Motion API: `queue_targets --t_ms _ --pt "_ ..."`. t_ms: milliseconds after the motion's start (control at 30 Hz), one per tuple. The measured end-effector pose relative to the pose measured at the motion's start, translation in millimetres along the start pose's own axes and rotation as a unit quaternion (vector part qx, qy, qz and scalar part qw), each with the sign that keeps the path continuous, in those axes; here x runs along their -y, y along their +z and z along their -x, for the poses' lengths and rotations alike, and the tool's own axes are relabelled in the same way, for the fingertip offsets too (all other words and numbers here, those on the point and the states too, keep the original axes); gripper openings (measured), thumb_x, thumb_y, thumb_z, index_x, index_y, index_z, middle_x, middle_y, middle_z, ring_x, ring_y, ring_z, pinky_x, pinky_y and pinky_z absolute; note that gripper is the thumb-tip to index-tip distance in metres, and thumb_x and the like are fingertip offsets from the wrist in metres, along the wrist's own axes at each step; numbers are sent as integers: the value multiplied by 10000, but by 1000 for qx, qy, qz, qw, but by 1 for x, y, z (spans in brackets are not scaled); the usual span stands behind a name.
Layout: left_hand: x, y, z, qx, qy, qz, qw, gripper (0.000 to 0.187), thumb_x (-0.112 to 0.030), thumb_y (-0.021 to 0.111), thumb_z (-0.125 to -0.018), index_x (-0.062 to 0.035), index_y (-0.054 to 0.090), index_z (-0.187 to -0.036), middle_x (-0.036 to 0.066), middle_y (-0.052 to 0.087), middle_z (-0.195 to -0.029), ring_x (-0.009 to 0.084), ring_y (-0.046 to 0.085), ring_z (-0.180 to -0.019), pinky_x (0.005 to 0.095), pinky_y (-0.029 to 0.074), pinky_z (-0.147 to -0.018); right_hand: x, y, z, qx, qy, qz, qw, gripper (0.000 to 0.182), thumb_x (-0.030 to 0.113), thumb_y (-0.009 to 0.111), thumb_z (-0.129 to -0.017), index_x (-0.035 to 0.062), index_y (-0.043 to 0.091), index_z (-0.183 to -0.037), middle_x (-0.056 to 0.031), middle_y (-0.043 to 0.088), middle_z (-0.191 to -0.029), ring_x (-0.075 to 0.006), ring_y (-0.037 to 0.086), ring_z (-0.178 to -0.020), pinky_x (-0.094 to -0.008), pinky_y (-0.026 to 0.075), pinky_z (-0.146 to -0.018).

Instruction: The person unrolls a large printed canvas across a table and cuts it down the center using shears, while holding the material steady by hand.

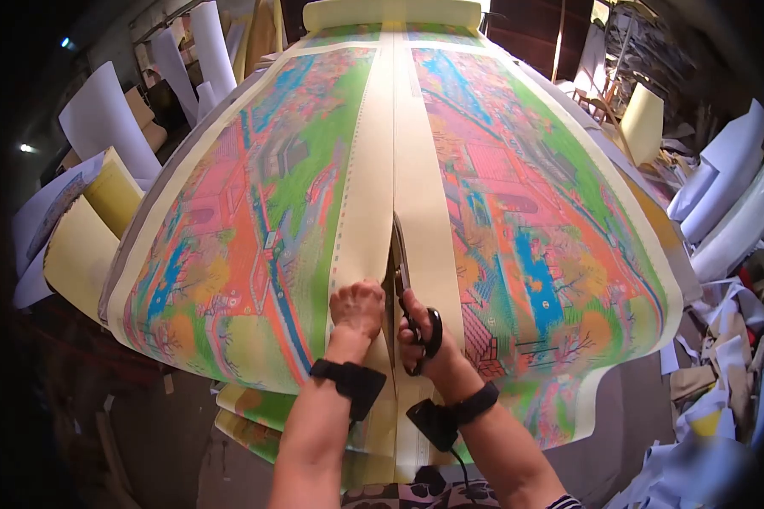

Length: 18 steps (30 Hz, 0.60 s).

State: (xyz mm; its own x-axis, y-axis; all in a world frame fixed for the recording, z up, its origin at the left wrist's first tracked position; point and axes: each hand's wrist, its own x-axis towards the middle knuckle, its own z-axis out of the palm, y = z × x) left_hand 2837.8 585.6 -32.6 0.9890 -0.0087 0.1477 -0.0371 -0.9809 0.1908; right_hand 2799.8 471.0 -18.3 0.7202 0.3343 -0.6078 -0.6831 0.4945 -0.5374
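Note:
A long printed sheet (361, 212) lies along the table, with two colourful landscape pictures on either side of a pale middle strip. A slit opens in that strip towards me. My right hand (429, 343) grips black-handled scissors (401, 270), their blades pointing away from me at the far end of the slit. Just left of the blades, my left hand (358, 310) is closed on the cut edge of the sheet, with the fingertips hidden. Dark straps with small boxes sit on both wrists.
At the far end of the table lies a rolled part of the sheet (390, 13). Its near end hangs over the table's front edge. Paper rolls (106, 119) stand on the left. Paper scraps (730, 365) are heaped on the right, with a yellow roll (642, 123) farther back.

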Motion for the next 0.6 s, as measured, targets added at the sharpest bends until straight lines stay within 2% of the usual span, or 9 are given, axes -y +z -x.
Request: queue_targets --t_ms 33,133,233,367,467,533,600 --pt "2 5 0 -5 -1 6 1000 170 -239 501 -695 -83 529 -632 110 562 -618 266 561 -598 348 443 -552 -2 2 1 4 -5 -19 1000 413 491 550 -656 121 380 -587 39 337 -423 -77 279 -269 -213 208 -265" --pt "6 8 1 10 -1 20 1000 166 -237 516 -684 -84 502 -621 113 555 -600 271 555 -568 358 435 -525 -4 12 1 -27 17 -35 999 380 462 513 -701 110 406 -603 37 348 -428 -78 273 -273 -212 223 -270" --pt "14 15 3 -25 15 49 998 153 -227 507 -665 -95 491 -591 117 526 -527 287 533 -508 390 419 -486 -11 18 0 -71 -8 27 997 354 408 498 -735 100 390 -599 30 341 -429 -77 290 -278 -208 223 -262" --pt "18 14 3 53 17 74 996 157 -216 527 -669 -81 476 -607 113 529 -556 271 536 -505 361 418 -470 -8 22 -5 -103 15 39 994 315 329 503 -756 96 376 -587 23 345 -434 -69 301 -279 -194 212 -261" --pt "17 17 2 64 19 99 993 152 -208 535 -660 -84 468 -601 107 516 -544 264 531 -494 357 409 -444 20 24 -26 -108 7 63 992 337 344 489 -761 97 368 -567 24 333 -417 -67 293 -275 -200 208 -261" --pt "14 19 -11 57 13 128 990 149 -201 546 -648 -87 463 -599 100 499 -522 264 523 -476 359 401 -428 63 35 -53 -109 6 80 991 388 390 471 -759 100 356 -529 27 307 -388 -66 275 -263 -211 199 -258" --pt "16 27 -9 65 8 132 989 152 -202 555 -641 -87 463 -602 96 490 -509 268 514 -461 368 398 -422 90 41 -78 -113 16 25 993 343 339 546 -726 119 365 -535 49 327 -414 -40 267 -263 -182 178 -249"
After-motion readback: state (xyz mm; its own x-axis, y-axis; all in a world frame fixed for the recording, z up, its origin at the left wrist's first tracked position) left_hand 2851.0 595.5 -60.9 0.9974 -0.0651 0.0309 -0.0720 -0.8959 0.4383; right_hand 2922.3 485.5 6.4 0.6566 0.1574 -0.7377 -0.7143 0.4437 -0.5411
